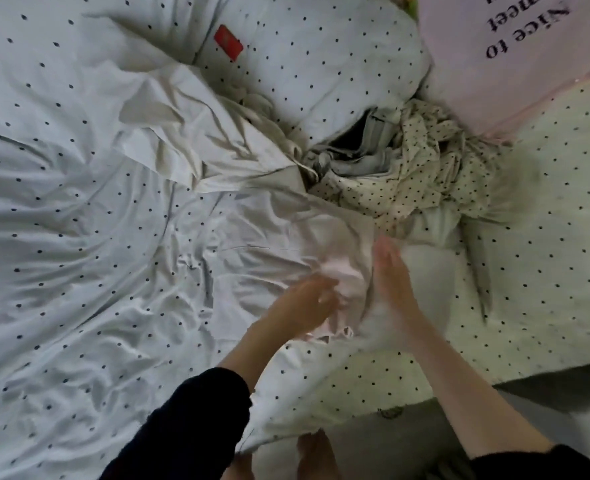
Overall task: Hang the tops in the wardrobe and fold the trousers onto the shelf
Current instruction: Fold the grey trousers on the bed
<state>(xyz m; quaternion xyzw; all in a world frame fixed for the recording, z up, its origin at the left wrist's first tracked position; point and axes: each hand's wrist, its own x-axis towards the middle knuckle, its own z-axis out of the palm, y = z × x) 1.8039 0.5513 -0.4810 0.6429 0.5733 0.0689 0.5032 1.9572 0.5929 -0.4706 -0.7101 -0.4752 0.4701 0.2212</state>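
Matt, creased dotted cotton-like bed sheet (79,220); soft pale pink cloth garment (335,258); crumpled thin dotted fabric (425,174).

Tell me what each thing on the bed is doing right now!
Left hand: grabbing the pale pink garment.
Right hand: flat, fingers straight, against the garment.
Pale pink garment: bunched up.
Dotted cream garment: crumpled in a heap.
Grey garment: scrunched in the heap.
Bed sheet: wrinkled.
Red card: lying flat.

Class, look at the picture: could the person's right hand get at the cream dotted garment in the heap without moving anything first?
Probably yes. The right hand lies open just short of the cream dotted garment, which sits uncovered on top of the heap, with only bedding between them.
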